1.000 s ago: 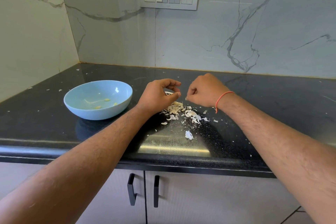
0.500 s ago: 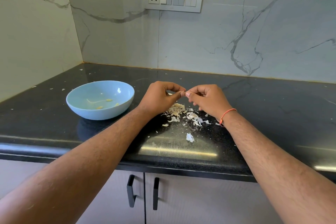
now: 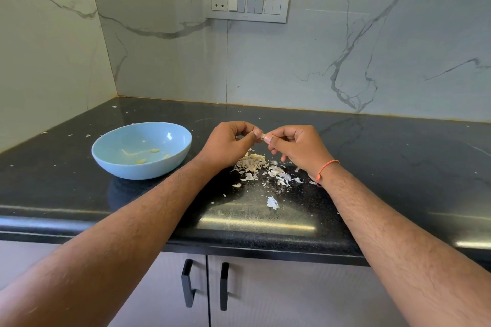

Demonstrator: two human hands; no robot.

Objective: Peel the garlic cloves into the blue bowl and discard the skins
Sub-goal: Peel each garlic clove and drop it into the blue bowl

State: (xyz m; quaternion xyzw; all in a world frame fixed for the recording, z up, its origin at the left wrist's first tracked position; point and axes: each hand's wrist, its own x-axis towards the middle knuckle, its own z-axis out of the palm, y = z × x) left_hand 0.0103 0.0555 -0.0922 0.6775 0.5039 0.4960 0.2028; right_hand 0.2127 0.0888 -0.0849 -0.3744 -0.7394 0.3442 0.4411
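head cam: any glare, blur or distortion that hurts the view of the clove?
Head view: bright glare strips on the black counter near its front edge; wide-angle bowing at the sides; the garlic clove, pinched between left hand and right hand, is tiny and soft; the skins pile stays readable.

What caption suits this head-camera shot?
Both hands, left hand and right hand, pinch a garlic clove above skins beside the blue bowl.

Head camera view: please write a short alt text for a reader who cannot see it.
Two hands, the left hand and the right hand, pinch one garlic clove between them above a pile of skins on a black counter. A blue bowl with a few peeled cloves stands to the left.
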